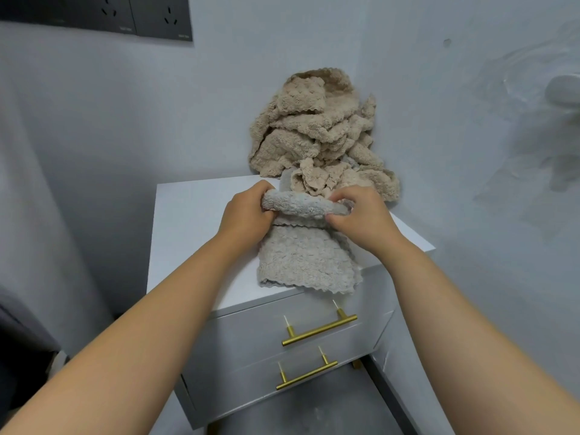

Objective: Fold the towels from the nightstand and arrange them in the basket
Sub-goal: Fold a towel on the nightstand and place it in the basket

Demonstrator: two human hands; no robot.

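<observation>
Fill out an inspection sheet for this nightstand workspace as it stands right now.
Surface: white nightstand top, with towels on its middle and back right corner.
Job's things: one towel lies spread out, its near edge overhanging the front and its far edge doubled over. An unfolded towel pile leans into the wall corner behind it. The basket is not in view.
Clutter: nothing seen.
Hands: left hand and right hand each grip the doubled edge of the towel.
Cables: nothing seen.
Surroundings: two drawers with brass handles below the top; dark wall sockets at upper left; pale walls.
</observation>
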